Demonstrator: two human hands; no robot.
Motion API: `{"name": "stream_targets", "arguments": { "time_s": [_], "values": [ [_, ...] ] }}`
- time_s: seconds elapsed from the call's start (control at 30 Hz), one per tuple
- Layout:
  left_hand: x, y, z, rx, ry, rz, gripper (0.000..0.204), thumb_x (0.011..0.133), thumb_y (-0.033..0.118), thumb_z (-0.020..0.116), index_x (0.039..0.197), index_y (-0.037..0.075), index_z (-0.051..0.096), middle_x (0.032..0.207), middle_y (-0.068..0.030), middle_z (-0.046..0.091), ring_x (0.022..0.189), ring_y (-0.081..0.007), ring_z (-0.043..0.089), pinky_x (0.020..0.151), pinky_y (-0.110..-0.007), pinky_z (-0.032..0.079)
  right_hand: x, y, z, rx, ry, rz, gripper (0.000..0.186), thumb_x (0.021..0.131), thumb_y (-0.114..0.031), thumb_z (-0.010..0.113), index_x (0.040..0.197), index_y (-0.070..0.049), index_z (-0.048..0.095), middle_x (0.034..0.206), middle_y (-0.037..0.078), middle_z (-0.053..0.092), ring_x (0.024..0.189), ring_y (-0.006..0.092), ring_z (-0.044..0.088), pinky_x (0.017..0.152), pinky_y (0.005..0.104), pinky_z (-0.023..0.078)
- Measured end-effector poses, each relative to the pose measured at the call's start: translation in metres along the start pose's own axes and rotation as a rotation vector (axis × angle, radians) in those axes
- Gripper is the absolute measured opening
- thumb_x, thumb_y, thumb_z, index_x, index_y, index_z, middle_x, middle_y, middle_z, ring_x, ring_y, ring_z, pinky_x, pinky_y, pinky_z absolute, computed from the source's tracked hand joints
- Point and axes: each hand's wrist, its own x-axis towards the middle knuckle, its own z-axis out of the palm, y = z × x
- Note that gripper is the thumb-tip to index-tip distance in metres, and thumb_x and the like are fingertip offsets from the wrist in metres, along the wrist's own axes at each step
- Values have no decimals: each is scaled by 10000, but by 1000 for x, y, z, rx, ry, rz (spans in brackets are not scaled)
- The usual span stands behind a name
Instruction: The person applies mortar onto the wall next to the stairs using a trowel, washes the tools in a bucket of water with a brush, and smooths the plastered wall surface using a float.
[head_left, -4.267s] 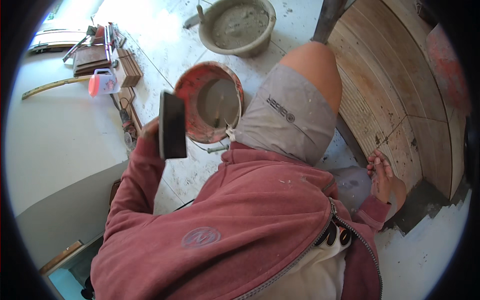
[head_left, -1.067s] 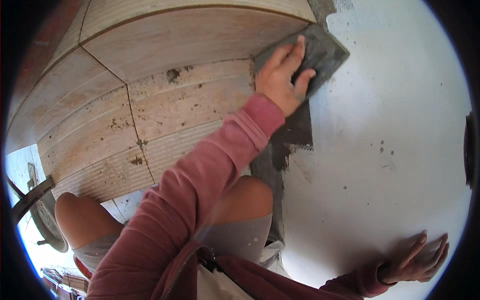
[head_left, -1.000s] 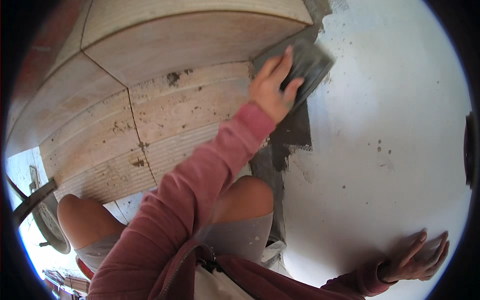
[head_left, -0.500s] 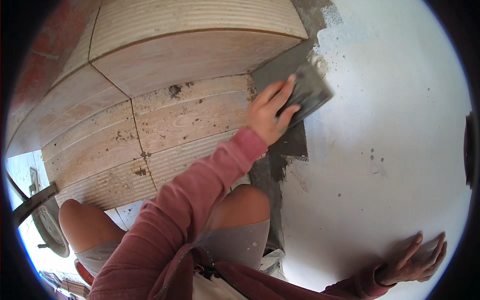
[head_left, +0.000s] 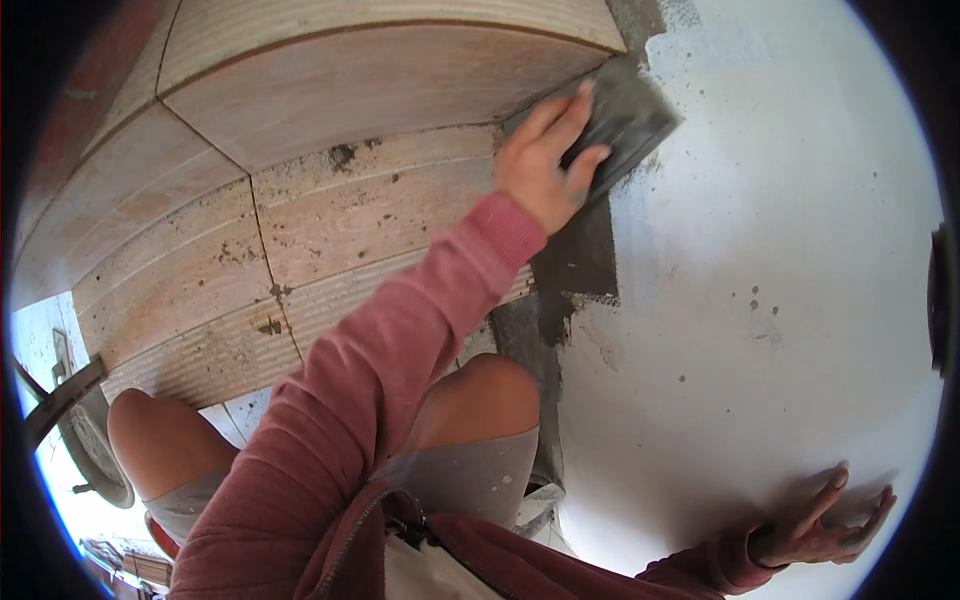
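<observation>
My left hand grips a grey, mortar-smeared plastering trowel, flat and rectangular and slightly blurred. Its handle is hidden from me. The trowel lies against the strip of dark wet mortar where the tiled stair meets the white wall. Down at the lower right, my right hand leans on the wall with its fingers spread, holding nothing.
Wood-look stair tiles with ribbed edges and mortar crumbs rise on the left. A mortar-coated pan stands at the far left behind a dark bar. My bent knees are below the steps.
My left hand and the trowel have moved up along the wall edge and slightly right. The view has shifted a little. My right hand stays on the wall.
</observation>
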Motion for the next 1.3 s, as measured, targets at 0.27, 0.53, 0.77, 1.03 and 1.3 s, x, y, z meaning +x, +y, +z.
{"name": "stream_targets", "arguments": {
  "time_s": [0.27,0.53,0.77,1.03,1.3],
  "values": [
    [-8,9,1,34,-33,-47,538,739,68,662,1238,26,464,1045,-200,545,925,-291,563,817,-299,433,-3,4,-2,-40,2,-27,438,744,-196,680,1073,54,533,1053,171,574,956,285,556,862,391,422],
    [-52,-7,-4,32,-57,-159,522,737,57,646,1227,17,471,1032,-216,546,928,-297,558,823,-305,430,2,1,-1,-71,-13,-82,423,754,-182,669,1086,40,527,1062,163,571,941,281,563,837,387,439],
    [-14,-10,-3,40,54,-139,503,735,92,643,1215,80,494,1042,-172,545,935,-328,547,806,-340,447,3,1,0,-86,-9,-98,413,743,-183,677,1069,27,534,1057,157,580,934,274,571,834,384,437],
    [-33,23,3,2,-85,-97,511,750,73,647,1229,25,474,1051,-215,543,958,-302,543,842,-303,414,6,7,-6,-44,11,-133,407,726,-202,690,1044,15,560,1037,136,597,940,267,574,822,367,441],
    [-105,12,-1,-37,-90,-314,563,726,45,666,1244,18,449,1075,-208,546,991,-296,550,864,-305,418,-2,45,-5,-24,-14,-169,391,731,-238,687,1022,-3,573,1014,122,612,900,261,592,813,364,449]
  ]
}}
